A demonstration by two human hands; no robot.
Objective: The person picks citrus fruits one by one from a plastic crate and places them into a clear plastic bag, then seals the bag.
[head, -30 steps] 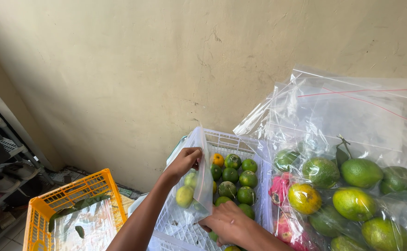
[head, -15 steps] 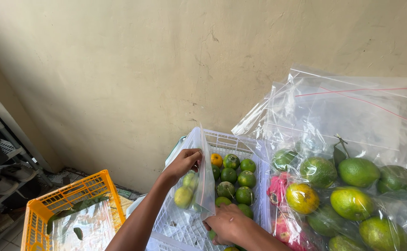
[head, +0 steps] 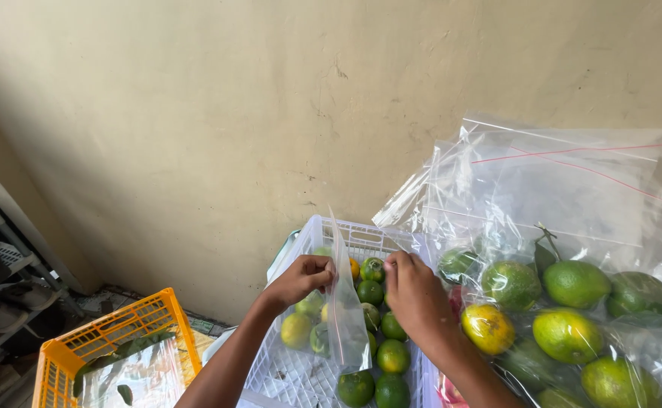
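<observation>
Your right hand [head: 419, 298] has risen from low beside the crate to the small clear bag [head: 344, 317], and your left hand [head: 304, 278] now pinches the bag's upper edge, fingers closed on plastic. That bag hangs long axis upright, mouth upward, over the white crate [head: 300, 370] of green and yellow citrus [head: 393, 355]; right of your grip, larger bags [head: 572, 227] hold bigger fruit

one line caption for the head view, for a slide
Both hands, left and right, hold a clear bag over a white crate of green citrus.
</observation>
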